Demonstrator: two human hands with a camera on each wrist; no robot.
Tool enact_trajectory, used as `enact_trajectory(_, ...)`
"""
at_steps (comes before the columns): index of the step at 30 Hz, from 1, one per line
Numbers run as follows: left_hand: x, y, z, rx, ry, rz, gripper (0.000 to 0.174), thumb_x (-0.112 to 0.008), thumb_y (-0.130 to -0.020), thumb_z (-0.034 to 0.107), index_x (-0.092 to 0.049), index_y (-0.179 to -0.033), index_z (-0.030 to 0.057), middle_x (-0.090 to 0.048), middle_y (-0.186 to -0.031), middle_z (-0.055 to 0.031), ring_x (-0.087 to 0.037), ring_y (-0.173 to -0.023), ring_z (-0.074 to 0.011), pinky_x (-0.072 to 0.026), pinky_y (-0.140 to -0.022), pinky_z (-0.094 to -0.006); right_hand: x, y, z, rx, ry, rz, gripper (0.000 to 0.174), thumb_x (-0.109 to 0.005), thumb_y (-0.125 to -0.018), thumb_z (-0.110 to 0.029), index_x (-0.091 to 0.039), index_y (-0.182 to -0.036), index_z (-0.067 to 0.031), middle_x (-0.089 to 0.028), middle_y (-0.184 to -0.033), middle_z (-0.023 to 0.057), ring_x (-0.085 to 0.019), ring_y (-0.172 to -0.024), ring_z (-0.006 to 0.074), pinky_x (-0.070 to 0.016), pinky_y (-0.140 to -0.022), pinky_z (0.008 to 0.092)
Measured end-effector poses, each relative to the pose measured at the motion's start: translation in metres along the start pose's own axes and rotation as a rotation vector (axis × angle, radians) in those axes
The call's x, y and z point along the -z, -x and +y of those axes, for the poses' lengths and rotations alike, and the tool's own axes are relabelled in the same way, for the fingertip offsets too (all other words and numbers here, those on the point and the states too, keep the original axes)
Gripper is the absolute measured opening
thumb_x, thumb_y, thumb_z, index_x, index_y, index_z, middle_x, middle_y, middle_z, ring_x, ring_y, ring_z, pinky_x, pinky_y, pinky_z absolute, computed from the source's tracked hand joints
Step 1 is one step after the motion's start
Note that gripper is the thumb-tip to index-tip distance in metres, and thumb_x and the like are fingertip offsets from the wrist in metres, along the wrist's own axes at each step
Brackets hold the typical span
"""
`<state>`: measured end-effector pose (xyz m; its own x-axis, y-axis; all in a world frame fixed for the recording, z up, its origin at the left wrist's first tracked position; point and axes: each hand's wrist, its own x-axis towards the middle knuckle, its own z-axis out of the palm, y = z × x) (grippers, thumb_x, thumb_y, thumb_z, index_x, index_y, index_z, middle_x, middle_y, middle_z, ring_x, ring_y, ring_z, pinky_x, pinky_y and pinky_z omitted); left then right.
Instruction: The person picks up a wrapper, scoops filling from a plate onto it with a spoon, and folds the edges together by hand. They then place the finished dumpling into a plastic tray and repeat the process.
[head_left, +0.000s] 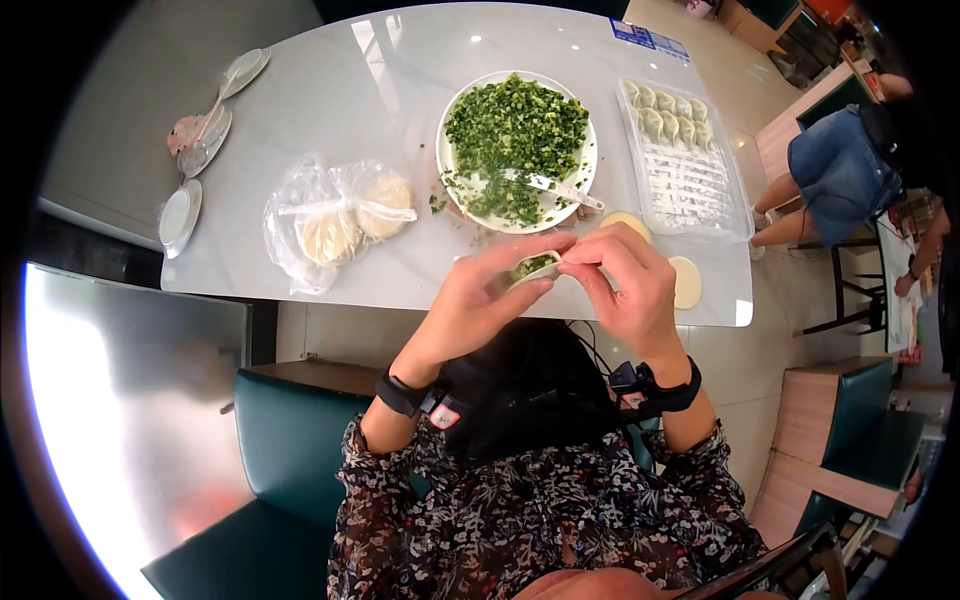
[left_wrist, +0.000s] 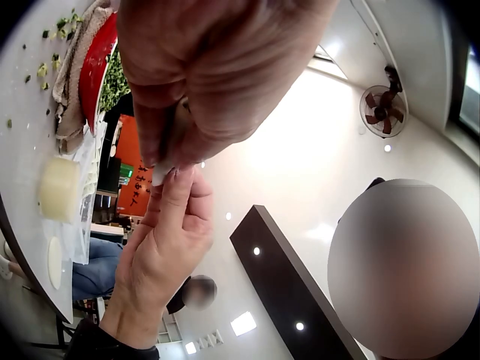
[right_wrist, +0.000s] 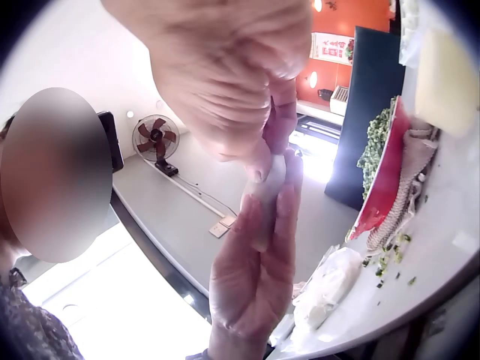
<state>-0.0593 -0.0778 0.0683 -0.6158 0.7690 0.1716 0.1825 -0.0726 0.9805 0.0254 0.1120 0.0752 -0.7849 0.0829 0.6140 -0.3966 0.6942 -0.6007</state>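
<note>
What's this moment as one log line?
left hand: holds filled wrapper | right hand: pinches its edge | plate: chopped greens | tray: folded dumplings

Bright ceiling lights [left_wrist: 244, 323], glare on the glossy tabletop [head_left: 330, 110], black fisheye edges

Filled wrapper [head_left: 543, 273] before plate [head_left: 560, 212]; bagged dough [head_left: 330, 238] left, dumpling tray [head_left: 690, 190] right
</note>
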Motion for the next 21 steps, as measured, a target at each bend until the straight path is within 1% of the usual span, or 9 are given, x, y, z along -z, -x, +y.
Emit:
enact_trajectory(4,-0.002,-0.002,-0.01,-0.117,-0.019,0.017,0.043,-0.063,-0.095,-0.005,-0.06,-0.138,0.0023,-0.067,-0.131,0.0012,-0.043,-0.069,0.004,-0.0344,-0.054,-0.0139,-0.001,0.001,0.002,0.037,0.06,0.016,0.014,-0.077,-0.081,0.0,-0.07,-0.092,-0.0053,-0.067,-0.087,0.0089,-0.067,-0.076,0.0256,-0.0525,-0.063,0.0361)
enact_trajectory(6,-0.003,-0.001,-0.005,-0.087,0.014,0.056,0.053,-0.063,-0.095,-0.006,-0.052,-0.146,0.0033,-0.065,-0.134,0.0006,-0.051,-0.082,0.0032,-0.0358,-0.057,-0.0135,0.001,-0.004,-0.002,0.031,0.06,0.005,0.017,-0.078,-0.08,0.0,-0.071,-0.094,-0.0055,-0.067,-0.089,0.0089,-0.067,-0.077,0.0254,-0.053,-0.064,0.0365)
enact_trajectory(7,-0.003,-0.002,-0.006,-0.088,0.014,0.056,0.053,-0.063,-0.095,-0.006,-0.052,-0.146,0.0033,-0.065,-0.134,0.0006,-0.051,-0.082,0.0032,-0.0358,-0.057,-0.0135,0.002,-0.007,-0.007,0.014,0.006,0.004,0.019,-0.078,-0.08,0.001,-0.071,-0.096,-0.0057,-0.068,-0.091,0.0088,-0.067,-0.078,0.0254,-0.0534,-0.065,0.0364)
enact_trajectory(9,-0.005,-0.003,-0.01,-0.126,-0.008,0.043,0.064,-0.064,-0.094,-0.006,-0.044,-0.153,0.0052,-0.062,-0.136,0.0007,-0.056,-0.097,0.0012,-0.0357,-0.057,-0.0139,0.003,-0.008,-0.008,-0.006,-0.047,0.003,0.022,-0.078,-0.079,0.002,-0.072,-0.099,-0.0058,-0.068,-0.092,0.0088,-0.067,-0.079,0.0254,-0.0538,-0.065,0.0362)
enact_trajectory(10,-0.004,-0.003,-0.008,-0.125,-0.006,0.042,0.064,-0.064,-0.094,-0.006,-0.044,-0.153,0.0052,-0.062,-0.136,0.0007,-0.056,-0.097,0.0012,-0.0357,-0.057,-0.0139,0.005,-0.009,-0.007,0.026,-0.043,-0.027,0.023,-0.079,-0.078,0.002,-0.073,-0.098,-0.0065,-0.068,-0.092,0.008,-0.068,-0.079,0.0251,-0.0539,-0.065,0.0356)
enact_trajectory(12,-0.002,-0.002,0.001,-0.045,-0.079,-0.018,0.066,-0.065,-0.094,-0.005,-0.042,-0.154,0.0053,-0.062,-0.138,-0.0001,-0.056,-0.112,-0.0012,-0.036,-0.059,-0.0136,0.007,-0.007,-0.005,0.058,-0.042,-0.06,0.024,-0.079,-0.077,0.003,-0.074,-0.098,-0.0071,-0.069,-0.091,0.0073,-0.068,-0.079,0.0248,-0.054,-0.065,0.0351)
enact_trajectory(13,-0.003,-0.002,0.003,-0.042,-0.078,-0.015,0.066,-0.065,-0.094,-0.005,-0.042,-0.154,0.0053,-0.062,-0.138,-0.0001,-0.056,-0.112,-0.0012,-0.036,-0.059,-0.0136,0.008,-0.006,-0.005,0.063,-0.019,-0.062,0.022,-0.078,-0.077,0.003,-0.074,-0.096,-0.0073,-0.068,-0.09,0.0068,-0.068,-0.079,0.0245,-0.0539,-0.064,0.0348)
enact_trajectory(15,-0.004,-0.003,0.006,-0.05,-0.095,-0.008,0.068,-0.068,-0.091,-0.002,-0.043,-0.153,0.0082,-0.066,-0.135,-0.014,-0.062,-0.125,-0.0199,-0.0478,-0.105,-0.0352,0.007,-0.005,-0.005,0.07,0.002,-0.067,0.019,-0.078,-0.077,0.003,-0.074,-0.093,-0.0075,-0.068,-0.089,0.0064,-0.068,-0.078,0.0243,-0.0537,-0.064,0.0345)
enact_trajectory(21,-0.009,-0.005,-0.001,-0.074,-0.017,0.04,0.071,-0.07,-0.091,0.0,-0.04,-0.155,0.0086,-0.069,-0.131,-0.0136,-0.064,-0.124,-0.0223,-0.0497,-0.102,-0.0356,-0.004,0.001,-0.006,0.019,0.063,0.044,0.014,-0.078,-0.078,0.001,-0.072,-0.088,-0.0069,-0.067,-0.085,0.0057,-0.067,-0.075,0.0249,-0.0529,-0.062,0.0342)
